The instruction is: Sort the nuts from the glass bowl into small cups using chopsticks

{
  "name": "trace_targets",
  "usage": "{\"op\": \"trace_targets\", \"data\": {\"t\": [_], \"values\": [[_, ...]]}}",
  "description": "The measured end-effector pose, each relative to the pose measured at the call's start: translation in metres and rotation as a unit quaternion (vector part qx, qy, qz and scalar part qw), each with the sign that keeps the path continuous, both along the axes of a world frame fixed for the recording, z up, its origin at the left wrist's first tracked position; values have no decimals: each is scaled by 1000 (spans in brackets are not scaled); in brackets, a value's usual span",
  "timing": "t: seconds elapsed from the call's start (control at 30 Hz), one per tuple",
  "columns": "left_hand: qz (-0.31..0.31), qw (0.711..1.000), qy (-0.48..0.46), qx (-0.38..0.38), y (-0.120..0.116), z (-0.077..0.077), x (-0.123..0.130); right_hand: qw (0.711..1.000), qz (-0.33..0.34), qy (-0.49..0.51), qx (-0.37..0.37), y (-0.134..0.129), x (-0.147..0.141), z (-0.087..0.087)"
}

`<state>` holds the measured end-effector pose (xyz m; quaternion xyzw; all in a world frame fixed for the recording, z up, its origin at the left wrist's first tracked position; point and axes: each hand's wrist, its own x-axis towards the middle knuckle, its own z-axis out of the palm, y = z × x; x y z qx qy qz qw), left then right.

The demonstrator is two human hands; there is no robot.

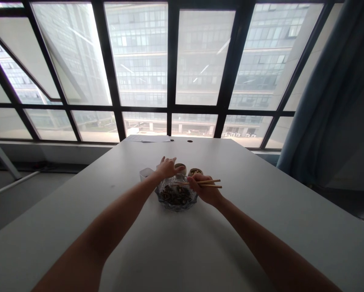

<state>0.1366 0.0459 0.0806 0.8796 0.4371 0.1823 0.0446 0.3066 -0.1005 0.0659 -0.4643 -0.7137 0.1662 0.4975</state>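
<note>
A clear glass bowl (177, 206) with a scalloped rim stands on the white table, holding many small dark pieces. My right hand (204, 190) is closed around a pair of wooden chopsticks (212, 183), whose tips point left over the glass bowl. Past that bowl, my left hand (167, 167) reaches out with fingers spread, its thumb at a small round pot (181, 165); whether it touches the pot I cannot tell. Beside it sits a second small round pot (195, 171) with light, nut-like pieces, partly behind my right hand. A translucent square container (145, 173) is left of my left hand.
The white table (133, 251) runs away toward large black-framed windows. Paper sheets (148, 138) lie at its far edge, near two dark round holes. A blue curtain (318, 97) hangs at the right; a white metal frame (5, 158) stands at the left.
</note>
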Motion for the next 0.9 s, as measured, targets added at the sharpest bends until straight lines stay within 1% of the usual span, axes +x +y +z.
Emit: {"op": "trace_targets", "data": {"t": [0.07, 0.1, 0.17, 0.23, 0.33, 0.4, 0.47, 0.57, 0.63, 0.73, 0.9], "values": [[-25, 996, -31, 74, -3, -2, -26, 1000, 5, 7, -16, 2, -5, -7], [-21, 993, -45, 106, -5, -4, -41, 1000, 3, 16, -19, 2, -7, -10], [11, 986, -77, 148, -7, -12, -73, 999, -8, 31, -16, 3, -11, -14], [50, 981, -105, 158, -8, -24, -101, 999, -7, 27, -20, 4, -14, -17], [98, 977, -154, 111, -9, -48, -125, 999, 21, 20, -30, 4, -13, -16], [111, 974, -184, 77, -10, -64, -130, 998, 29, 44, -18, 4, -9, -13], [113, 970, -210, 53, -11, -78, -130, 997, 12, 77, 2, 3, -4, -8], [101, 967, -230, 43, -10, -90, -127, 995, -15, 98, 16, 2, 2, -3], [90, 966, -236, 48, -9, -92, -127, 995, -18, 97, 15, 1, 5, -1], [86, 965, -241, 54, -8, -92, -127, 996, -12, 83, 14, -1, 5, -1], [91, 966, -237, 45, -10, -88, -126, 999, 29, 17, 9, -4, 0, 1]]}}
